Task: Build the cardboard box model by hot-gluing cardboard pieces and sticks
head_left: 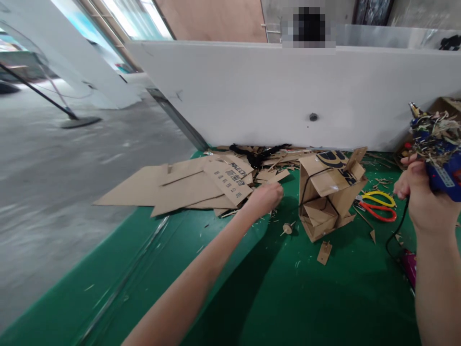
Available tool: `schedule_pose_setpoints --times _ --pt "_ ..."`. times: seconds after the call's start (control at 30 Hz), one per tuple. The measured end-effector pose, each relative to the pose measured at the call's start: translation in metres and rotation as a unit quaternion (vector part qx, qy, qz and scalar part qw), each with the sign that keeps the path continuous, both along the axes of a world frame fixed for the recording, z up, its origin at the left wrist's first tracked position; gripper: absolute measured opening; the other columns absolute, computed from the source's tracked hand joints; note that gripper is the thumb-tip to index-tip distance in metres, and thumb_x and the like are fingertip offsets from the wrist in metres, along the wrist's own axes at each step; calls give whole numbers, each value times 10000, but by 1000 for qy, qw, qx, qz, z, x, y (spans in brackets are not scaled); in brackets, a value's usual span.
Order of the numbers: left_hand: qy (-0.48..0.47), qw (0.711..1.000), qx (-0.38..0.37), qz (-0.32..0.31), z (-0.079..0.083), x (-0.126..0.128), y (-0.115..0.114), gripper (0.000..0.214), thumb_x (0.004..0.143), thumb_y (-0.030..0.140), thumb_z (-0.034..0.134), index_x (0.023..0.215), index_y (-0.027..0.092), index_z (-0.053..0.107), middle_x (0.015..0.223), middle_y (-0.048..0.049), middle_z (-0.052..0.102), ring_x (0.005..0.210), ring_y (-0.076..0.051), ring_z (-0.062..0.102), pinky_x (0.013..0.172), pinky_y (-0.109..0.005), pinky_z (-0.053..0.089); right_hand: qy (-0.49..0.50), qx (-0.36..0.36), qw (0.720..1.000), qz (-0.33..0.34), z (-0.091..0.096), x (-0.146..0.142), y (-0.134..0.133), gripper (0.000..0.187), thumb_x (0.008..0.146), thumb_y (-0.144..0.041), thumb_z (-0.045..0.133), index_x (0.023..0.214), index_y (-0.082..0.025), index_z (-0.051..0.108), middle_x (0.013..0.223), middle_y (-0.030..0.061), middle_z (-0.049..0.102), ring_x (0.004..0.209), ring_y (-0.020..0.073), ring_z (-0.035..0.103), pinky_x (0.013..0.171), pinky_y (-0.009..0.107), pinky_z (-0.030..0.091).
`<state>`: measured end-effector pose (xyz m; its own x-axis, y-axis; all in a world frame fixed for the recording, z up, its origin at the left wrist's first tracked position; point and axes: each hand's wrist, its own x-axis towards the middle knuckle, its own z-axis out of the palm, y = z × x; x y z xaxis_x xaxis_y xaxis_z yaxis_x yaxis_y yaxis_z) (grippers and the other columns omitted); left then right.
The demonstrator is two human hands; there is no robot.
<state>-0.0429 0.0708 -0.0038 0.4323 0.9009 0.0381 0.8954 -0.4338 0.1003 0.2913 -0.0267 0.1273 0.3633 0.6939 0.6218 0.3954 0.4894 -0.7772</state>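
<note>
**Open green up front, clutter at the back**

The near half of the green surface (288, 298) lies wide open, with only splinters and one small cardboard tab (324, 252). Farther back it tightens. Flat cardboard sheets (187, 187) sit left, a folded cardboard box (327, 192) sits centre, and the left hand (266, 197) fills the lane between them. Scissors (378, 206) and a black cable (394, 235) crowd the right, beside the right hand (421, 197) and its glue gun (444, 178). The white partition (252, 96) walls off the rear.

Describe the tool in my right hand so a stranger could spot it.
At the right side of the green table, the right hand is raised. It grips a blue tool, the only thing clotted with straw-like scraps, trailing a black cord.
</note>
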Motion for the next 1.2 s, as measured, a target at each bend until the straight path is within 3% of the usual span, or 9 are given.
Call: schedule_pose_setpoints --times 0.13,0.27,0.4,0.47,0.63,0.77,0.9,1.03,1.2 --pt "0 977 66 202 24 -22 21 314 1000 297 334 1055 142 601 1061 -153 632 937 -273 636 771 -360 478 10 1 1000 -3 0 0 0 294 842 -490 697 883 -205 634 570 -52 495 412 117 473 464 325 468" --pt "-15 956 68 286 41 -40 30 344 972 196 317 1174 115 584 1162 -211 629 1022 -317 627 811 -420 496 -17 -9 1000 -25 -1 2 2 321 841 -519 691 845 -207 615 534 -50 495 427 130 487 486 335 475" --pt "-47 973 62 217 54 -33 9 524 887 60 371 1378 179 510 1418 -156 544 1301 -299 507 1032 -440 444 -24 -17 999 -24 -3 1 5 361 827 -560 690 830 -210 602 506 -50 491 407 138 475 497 358 471" --pt "-159 966 142 143 66 -18 -12 498 941 117 333 1414 161 481 1459 -164 503 1349 -295 469 1094 -468 415 -20 -18 999 -25 -5 0 6 373 818 -573 695 830 -213 597 494 -52 483 402 147 481 491 363 460" --pt "-347 902 251 55 103 35 -79 402 979 350 472 1362 236 509 1319 -121 571 1174 -254 592 951 -427 538 22 -40 998 -35 -19 0 18 356 835 -565 683 867 -228 571 500 -63 455 422 150 478 469 341 417" --pt "-355 905 232 -22 119 72 -116 522 911 459 611 1371 252 475 1324 -136 547 1229 -285 556 942 -433 552 65 -56 996 -5 -34 -5 33 329 819 -534 708 881 -230 598 530 -62 448 477 166 511 475 330 427" --pt "-356 911 208 -24 124 95 -124 335 932 402 613 1223 247 553 1249 -121 561 1174 -256 586 890 -406 573 90 -47 994 44 -45 -14 40 300 824 -514 707 901 -241 612 597 -40 504 491 154 501 472 320 436" --pt "-369 902 224 -19 126 106 -121 139 938 284 615 1054 208 607 1151 -107 572 1109 -221 608 895 -387 570 104 -8 994 25 -49 -20 41 292 814 -511 718 890 -240 642 716 -3 591 585 157 538 543 324 471" --pt "-393 890 225 -52 128 100 -103 137 920 276 640 1035 203 650 1149 -103 611 1108 -207 627 911 -377 572 170 3 981 89 -41 -26 36 288 838 -499 707 886 -229 619 579 -60 469 511 123 470 502 284 425"
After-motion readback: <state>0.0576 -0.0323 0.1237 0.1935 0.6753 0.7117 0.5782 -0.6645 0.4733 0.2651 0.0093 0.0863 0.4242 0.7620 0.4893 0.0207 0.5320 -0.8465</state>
